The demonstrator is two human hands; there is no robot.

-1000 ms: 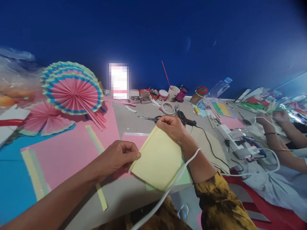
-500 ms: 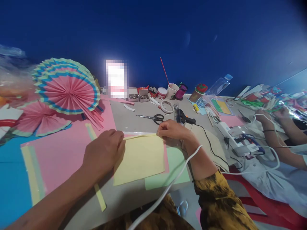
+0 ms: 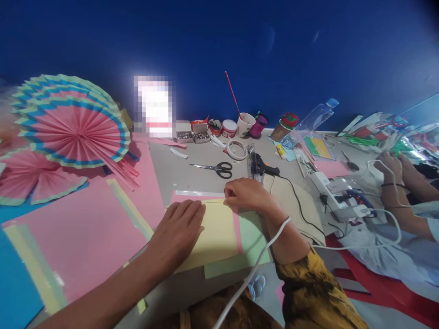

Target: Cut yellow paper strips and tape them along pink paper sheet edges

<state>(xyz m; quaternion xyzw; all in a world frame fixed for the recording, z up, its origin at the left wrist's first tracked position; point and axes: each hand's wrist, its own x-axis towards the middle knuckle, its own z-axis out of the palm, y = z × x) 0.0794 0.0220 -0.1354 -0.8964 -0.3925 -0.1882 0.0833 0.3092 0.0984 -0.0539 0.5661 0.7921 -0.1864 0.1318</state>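
A yellow paper sheet (image 3: 216, 233) lies over a pink sheet (image 3: 239, 228), whose edges show at the top and right. My left hand (image 3: 181, 228) rests flat across the left part of the yellow sheet, fingers stretched out. At the sheet's top right corner, my right hand (image 3: 243, 194) has its fingers pinched on the paper edge. Under these sheets a green sheet (image 3: 255, 233) sticks out at the right. Black scissors (image 3: 222, 170) lie just beyond the papers, beside a roll of tape (image 3: 236, 150).
Pleated paper fans (image 3: 78, 132) and striped pink paper (image 3: 89, 242) lie at the left. A glue gun (image 3: 267, 168), a cup (image 3: 245, 124) and a bottle (image 3: 317, 116) stand or lie farther back. A power strip (image 3: 338, 198) and another person's hands (image 3: 394, 167) are at the right.
My left hand has moved right onto the yellow sheet and its fingers have flattened. More of the pink sheet shows along the top edge. The view has shifted slightly to the right.
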